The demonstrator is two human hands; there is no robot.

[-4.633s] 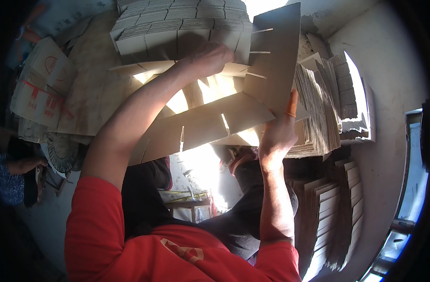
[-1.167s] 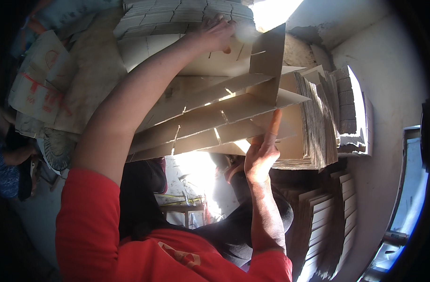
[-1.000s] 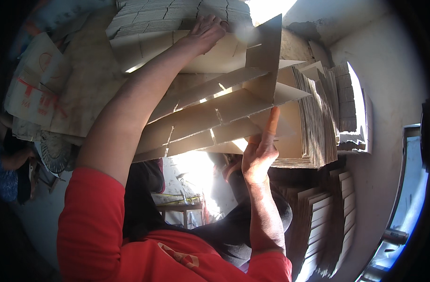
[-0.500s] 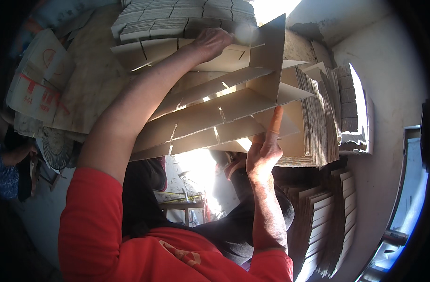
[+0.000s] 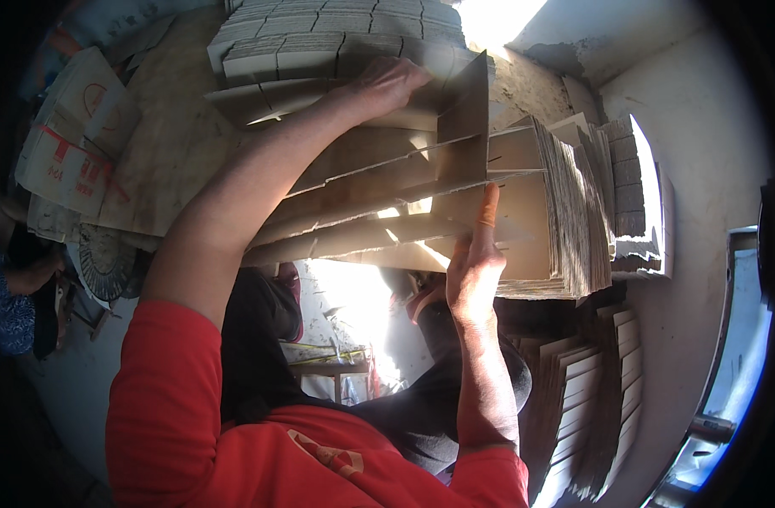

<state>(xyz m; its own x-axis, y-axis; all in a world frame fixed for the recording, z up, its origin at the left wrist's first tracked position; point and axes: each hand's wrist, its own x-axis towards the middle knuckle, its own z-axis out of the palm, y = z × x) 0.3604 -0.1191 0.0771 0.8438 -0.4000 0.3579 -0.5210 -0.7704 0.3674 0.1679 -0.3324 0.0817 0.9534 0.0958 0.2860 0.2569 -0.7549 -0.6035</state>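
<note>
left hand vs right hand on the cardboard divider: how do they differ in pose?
The left hand reaches far out to the top strip of the cardboard divider, palm down; the right hand sits nearer, under its lower edge. The left arm is stretched long; the right hand's fingers point up, flat against the strips. Both are bare and touch the divider.

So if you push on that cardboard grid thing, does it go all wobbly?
Probably a bit. The cardboard divider is thin slotted strips, so it likely skews sideways. It looks light: the left hand and right hand steady it with fingertips. Its thin edges may bend.
</note>
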